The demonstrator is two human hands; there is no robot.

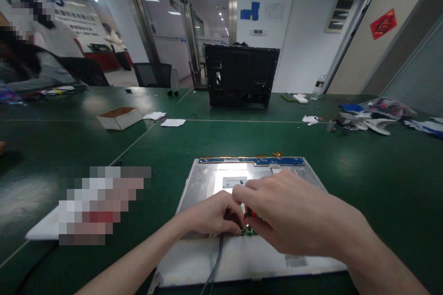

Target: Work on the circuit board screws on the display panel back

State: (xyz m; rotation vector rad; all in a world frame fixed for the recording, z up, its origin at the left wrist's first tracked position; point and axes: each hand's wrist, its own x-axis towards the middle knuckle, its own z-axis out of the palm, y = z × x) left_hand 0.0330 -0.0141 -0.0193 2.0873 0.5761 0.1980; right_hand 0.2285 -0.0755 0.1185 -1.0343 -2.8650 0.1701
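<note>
Both hands pinch at a small green board (248, 231) with red parts on the near half of the metal panel (207, 179): left hand (211, 215) and right hand (287, 214) each in a narrow grip, cable (216, 258) trailing toward the viewer. Risk: a tug may strain the cable or connector, or slide the panel. Green surface (363, 170), black chassis (241, 76), box (119, 117), scattered parts; open office beyond.

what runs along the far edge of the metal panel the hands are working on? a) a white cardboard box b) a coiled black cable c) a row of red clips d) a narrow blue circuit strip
d: a narrow blue circuit strip lies along the far edge of the metal panel, beyond the left hand and the right hand, which meet over a small green and red part.
</note>
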